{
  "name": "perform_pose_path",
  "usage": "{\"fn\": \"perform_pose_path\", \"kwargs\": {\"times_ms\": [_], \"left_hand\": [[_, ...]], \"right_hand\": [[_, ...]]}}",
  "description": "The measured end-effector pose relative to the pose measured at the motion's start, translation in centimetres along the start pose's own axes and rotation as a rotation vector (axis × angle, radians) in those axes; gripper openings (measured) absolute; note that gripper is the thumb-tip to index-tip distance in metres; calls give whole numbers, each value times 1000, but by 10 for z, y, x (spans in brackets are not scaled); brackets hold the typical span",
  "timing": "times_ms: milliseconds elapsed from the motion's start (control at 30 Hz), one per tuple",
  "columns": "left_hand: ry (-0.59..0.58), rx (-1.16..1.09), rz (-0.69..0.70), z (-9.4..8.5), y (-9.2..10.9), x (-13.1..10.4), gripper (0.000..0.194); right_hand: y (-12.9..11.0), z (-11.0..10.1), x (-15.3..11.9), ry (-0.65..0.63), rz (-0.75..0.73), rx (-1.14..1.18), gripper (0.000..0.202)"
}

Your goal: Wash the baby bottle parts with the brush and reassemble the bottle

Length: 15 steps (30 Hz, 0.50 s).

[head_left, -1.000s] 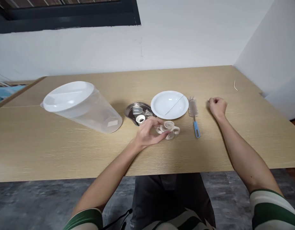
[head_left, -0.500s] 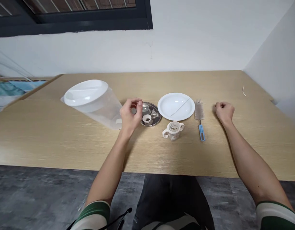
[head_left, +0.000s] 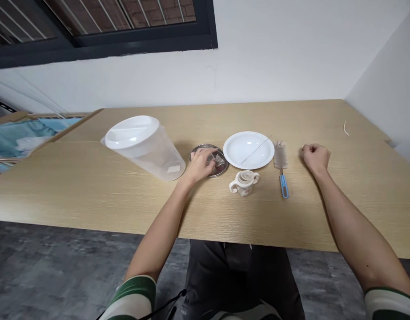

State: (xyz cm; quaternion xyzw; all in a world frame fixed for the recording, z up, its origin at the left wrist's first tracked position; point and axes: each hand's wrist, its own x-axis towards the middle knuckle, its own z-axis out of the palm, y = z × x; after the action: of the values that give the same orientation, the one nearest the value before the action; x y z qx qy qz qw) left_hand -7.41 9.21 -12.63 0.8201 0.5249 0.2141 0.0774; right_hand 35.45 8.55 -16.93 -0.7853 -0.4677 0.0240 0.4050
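Observation:
Over the round metal tray (head_left: 224, 170) reaches my left hand (head_left: 200, 165), fingers stretched out and thumb apart, palm down. A clear bottle nipple (head_left: 219, 160) shows on the tray just beyond the thumb; the hand hides the other small parts there. My right hand (head_left: 316, 157) rests on the table as a loose fist, right of a bottle brush (head_left: 282, 171) with a blue handle. Between the hands, a small two-handled baby bottle (head_left: 245, 183) stands upright in front of a white plate (head_left: 235, 151). A thin straw brush (head_left: 256, 150) lies across the plate.
A large translucent pitcher (head_left: 148, 149) with a white lid stands left of the tray. A short white curved piece (head_left: 345, 128) lies at the far right of the wooden table (head_left: 125, 200). Behind is a white wall (head_left: 278, 53) with a dark window frame (head_left: 151, 41).
My left hand has lowered onto the tray, its fingers going from bent to stretched out. My right hand keeps its place as a fist. The view has shifted slightly.

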Motion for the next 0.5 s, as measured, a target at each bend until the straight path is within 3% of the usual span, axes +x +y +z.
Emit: {"fn": "perform_pose_path", "kwargs": {"times_ms": [200,367,500], "left_hand": [[-20,23,26,-4,-1,3,54],[-143,52,7,5,2,5,43],[-149,47,-6,9,2,6,42]], "right_hand": [[0,1,0,11,-2,-3,22],[0,0,0,18,-7,-10,23],[2,1,0,14,-25,-25,24]]}}
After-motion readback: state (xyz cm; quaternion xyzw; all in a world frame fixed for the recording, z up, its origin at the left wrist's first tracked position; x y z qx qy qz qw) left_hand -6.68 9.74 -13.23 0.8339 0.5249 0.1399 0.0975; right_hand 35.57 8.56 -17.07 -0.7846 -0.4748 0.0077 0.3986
